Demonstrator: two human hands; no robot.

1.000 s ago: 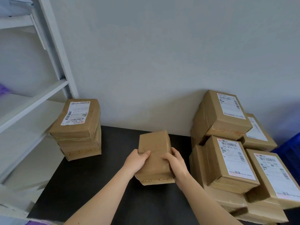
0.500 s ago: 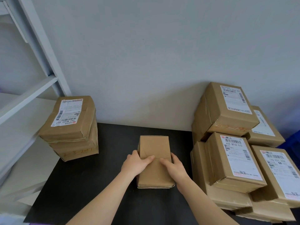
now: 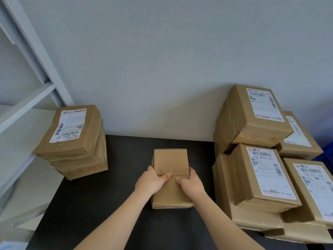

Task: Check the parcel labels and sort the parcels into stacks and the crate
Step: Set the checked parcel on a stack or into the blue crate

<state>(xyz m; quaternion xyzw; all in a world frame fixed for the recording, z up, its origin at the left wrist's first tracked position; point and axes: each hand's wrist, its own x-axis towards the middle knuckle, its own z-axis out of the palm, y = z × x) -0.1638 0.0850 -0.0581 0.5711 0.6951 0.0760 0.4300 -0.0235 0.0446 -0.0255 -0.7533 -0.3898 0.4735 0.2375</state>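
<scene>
Lowered since the earlier frame onto the matte black tabletop (image 3: 93,204), between the tilted right heap of labelled cartons (image 3: 259,177) and the smaller taped left stack (image 3: 75,139), the plain cardboard parcel (image 3: 170,165) lies flat, no label showing. Left hand (image 3: 151,181) and right hand (image 3: 191,184) clasp its sides; a nudge could topple the heap's glossy boxes, and sorting unread risks misfiling.

Your left hand (image 3: 153,181) and right hand (image 3: 191,183) cover the centre parcel (image 3: 170,160) near its middle; its underside is hidden. The right pile (image 3: 238,177) runs off the right and bottom edges, its lower boxes buried. The blue crate (image 3: 328,152) is a sliver behind it. On the left stack (image 3: 79,157), only the top label (image 3: 69,124) shows, fine print unreadable. The shelf rack (image 3: 27,103) is cut off at left.
</scene>
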